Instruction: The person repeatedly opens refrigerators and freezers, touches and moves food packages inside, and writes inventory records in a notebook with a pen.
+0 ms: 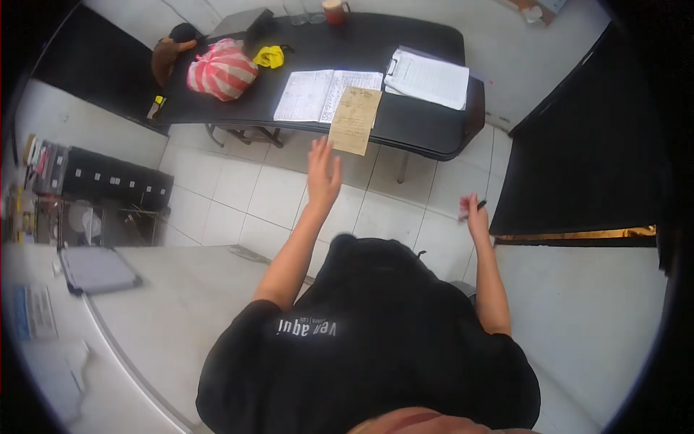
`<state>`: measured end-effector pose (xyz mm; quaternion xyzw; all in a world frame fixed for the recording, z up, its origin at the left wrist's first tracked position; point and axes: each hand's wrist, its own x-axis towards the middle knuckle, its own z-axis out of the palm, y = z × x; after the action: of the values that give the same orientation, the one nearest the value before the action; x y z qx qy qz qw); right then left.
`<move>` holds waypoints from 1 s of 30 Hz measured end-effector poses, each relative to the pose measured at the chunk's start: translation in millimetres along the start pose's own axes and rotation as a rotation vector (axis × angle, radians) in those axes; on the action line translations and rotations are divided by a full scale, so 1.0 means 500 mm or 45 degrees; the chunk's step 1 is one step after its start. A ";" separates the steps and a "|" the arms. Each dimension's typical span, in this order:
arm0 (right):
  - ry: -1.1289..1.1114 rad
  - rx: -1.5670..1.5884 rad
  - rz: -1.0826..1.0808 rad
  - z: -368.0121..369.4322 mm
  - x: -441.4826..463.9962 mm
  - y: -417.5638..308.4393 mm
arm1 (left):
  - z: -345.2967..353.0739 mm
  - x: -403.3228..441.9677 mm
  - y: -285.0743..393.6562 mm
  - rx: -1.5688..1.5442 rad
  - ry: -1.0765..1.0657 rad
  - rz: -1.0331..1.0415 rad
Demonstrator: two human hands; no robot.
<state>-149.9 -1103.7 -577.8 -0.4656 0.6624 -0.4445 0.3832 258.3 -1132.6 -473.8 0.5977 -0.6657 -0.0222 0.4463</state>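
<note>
My left hand (pixel 324 173) is raised with its fingers stretched out, close to the lower left corner of a brown sheet of paper (pixel 354 119). Whether the fingertips touch the sheet I cannot tell. Handwriting covers the sheet, which lies partly over an open notebook (pixel 303 94) and hangs past the table's front edge. Off to the right, my right hand (pixel 473 211) is closed around a dark pen (pixel 481 205), away from the table. A clipboard with papers (pixel 430 78) lies to the right of the notebook.
On the black table (pixel 325 43) are a red-and-white striped bag (pixel 223 70), a yellow bundle (pixel 270 56) and a reddish mug (pixel 335 11). Black drawers (pixel 116 177) stand at left. A dark doorway (pixel 571 145) is at right. White floor tiles (pixel 267 192) lie between me and the table.
</note>
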 end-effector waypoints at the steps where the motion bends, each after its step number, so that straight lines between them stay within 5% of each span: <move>1: -0.053 0.104 0.068 0.028 0.032 -0.035 | 0.042 0.018 -0.025 -0.003 -0.035 -0.025; 3: -0.107 0.192 0.145 0.067 0.101 -0.143 | 0.116 0.085 -0.076 0.001 -0.306 0.067; 5: -0.546 0.256 0.364 0.109 0.180 -0.213 | 0.172 0.152 -0.136 -0.007 -0.390 0.064; 13: -0.148 0.491 0.228 0.461 0.453 -0.358 | 0.416 0.386 -0.389 -0.015 -0.859 0.563; 20: 0.103 0.632 0.253 0.694 0.585 -0.276 | 0.461 0.397 -0.459 -0.128 -1.058 0.552; 24: 0.109 0.280 0.279 0.759 0.627 -0.212 | 0.458 0.394 -0.461 -0.126 -1.070 0.499; 30: 0.166 0.295 0.003 0.791 0.673 -0.105 | 0.466 0.400 -0.462 -0.126 -1.096 0.476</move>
<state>137.1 -1526.8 -682.7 -0.3876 0.6307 -0.5468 0.3911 315.6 -1478.7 -630.2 0.3819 -0.8846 -0.2189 0.1542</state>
